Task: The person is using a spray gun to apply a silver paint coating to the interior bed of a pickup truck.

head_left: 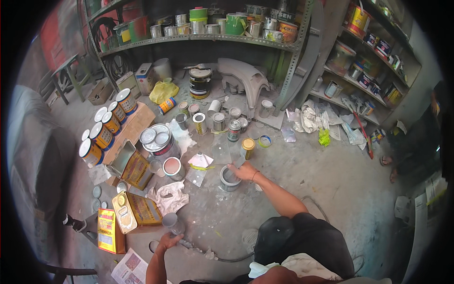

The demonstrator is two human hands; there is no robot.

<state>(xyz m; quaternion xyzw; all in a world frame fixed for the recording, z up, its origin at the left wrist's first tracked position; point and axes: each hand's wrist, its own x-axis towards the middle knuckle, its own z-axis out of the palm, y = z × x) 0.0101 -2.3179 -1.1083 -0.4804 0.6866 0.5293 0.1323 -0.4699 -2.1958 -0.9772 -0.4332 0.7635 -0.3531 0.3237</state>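
Observation:
My right hand point(243, 172) is closed over the rim of an open metal can point(230, 185). It holds a thin, flat, greyish stirring stick point(240, 158), which reaches down toward the can. At the lower left, my left hand point(169, 240) closes around the lower part of a grey see-through cup point(172, 222). A dark hose point(234, 259) runs along the floor from beside this hand; whether it joins the cup is hidden. A yellow-lidded small can point(247, 147) stands just beyond my right hand. Left of the open can lies a white folded paper point(200, 161).
Thinner tins point(137, 210) and a crumpled rag point(169, 197) lie left. Nearby stand a pinkish paint can point(173, 169), a large can point(161, 144) and a row of cans point(102, 136) on cardboard. Shelves point(198, 38) line the back. Another person's foot point(392, 175) shows right.

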